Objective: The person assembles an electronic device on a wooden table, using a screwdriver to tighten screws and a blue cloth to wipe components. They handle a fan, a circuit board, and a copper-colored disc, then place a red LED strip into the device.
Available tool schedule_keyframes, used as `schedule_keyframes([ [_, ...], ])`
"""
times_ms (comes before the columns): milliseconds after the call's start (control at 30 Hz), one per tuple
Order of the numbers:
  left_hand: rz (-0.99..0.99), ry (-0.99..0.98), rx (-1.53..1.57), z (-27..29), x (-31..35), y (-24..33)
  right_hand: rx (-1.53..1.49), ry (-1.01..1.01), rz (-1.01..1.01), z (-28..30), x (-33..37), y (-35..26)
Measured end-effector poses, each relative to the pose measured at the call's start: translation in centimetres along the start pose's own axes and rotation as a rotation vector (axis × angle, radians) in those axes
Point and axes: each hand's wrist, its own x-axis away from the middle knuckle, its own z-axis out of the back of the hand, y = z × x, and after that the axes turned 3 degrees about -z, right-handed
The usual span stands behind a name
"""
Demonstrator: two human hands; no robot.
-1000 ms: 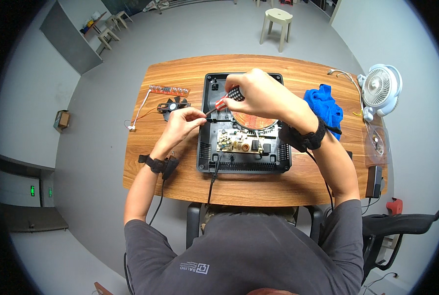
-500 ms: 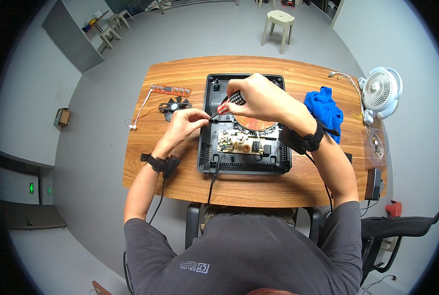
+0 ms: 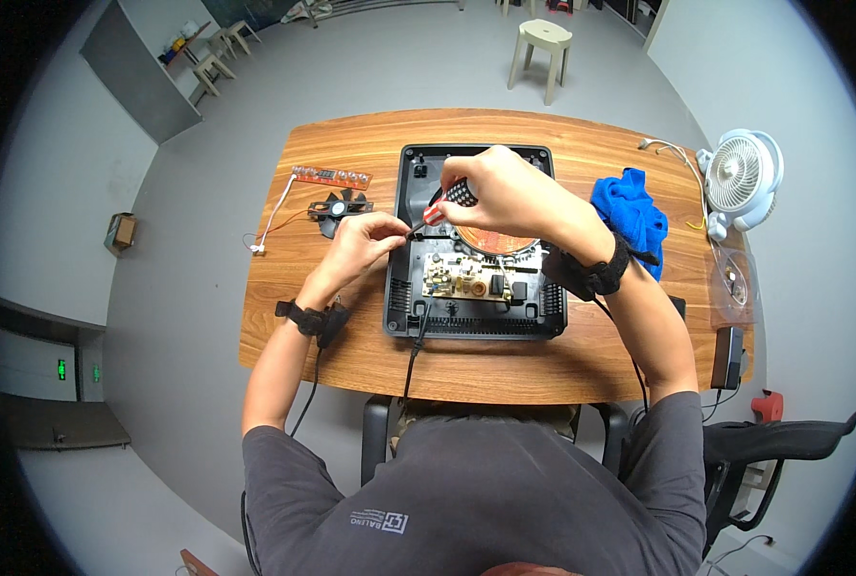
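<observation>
A red-and-white handled screwdriver is gripped in my right hand, its dark shaft slanting down to the left. My left hand is pinched at the tip of that shaft, over the left side of an open black induction cooker housing. Whatever sits between the left fingertips is too small to make out. Inside the housing lie a round copper coil, partly hidden by my right hand, and a circuit board with several components.
Left of the housing lie a small black fan and an orange button board with white wires. To the right are a blue cloth, a white desk fan, a clear plastic tray and a black box. A black cord leaves the housing's front.
</observation>
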Motion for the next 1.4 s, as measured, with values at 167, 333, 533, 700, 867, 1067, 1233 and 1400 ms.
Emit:
schedule_keyframes([
  [167, -0.022, 0.012, -0.018, -0.1, 0.1, 0.2, -0.012, 0.004, 0.003, -0.3, -0.1, 0.2],
  [333, -0.026, 0.021, -0.043, 0.1, 0.2, 0.1, -0.008, 0.016, 0.007, 0.0, 0.0, -0.2],
  [533, -0.018, 0.024, -0.062, -0.1, 0.3, 0.2, 0.017, -0.006, -0.012, -0.2, -0.1, -0.2],
  [700, 0.001, 0.019, -0.043, -0.1, 0.5, 0.1, -0.015, -0.018, -0.013, -0.1, 0.0, -0.3],
  [867, -0.047, 0.025, 0.048, -0.7, 0.4, -0.6, -0.044, -0.001, 0.003, -0.3, 0.1, 0.5],
  [1067, -0.027, -0.036, 0.002, -1.3, 0.4, -0.1, -0.021, -0.026, 0.017, -0.3, 0.1, 0.1],
  [1233, -0.168, -0.098, -0.109, -1.5, 0.1, 0.6, 0.008, -0.051, 0.022, 0.4, 0.4, -0.7],
  [1400, -0.297, -0.178, -0.360, -1.5, 0.0, -0.8, 0.119, -0.084, 0.056, -0.2, 0.2, -0.2],
])
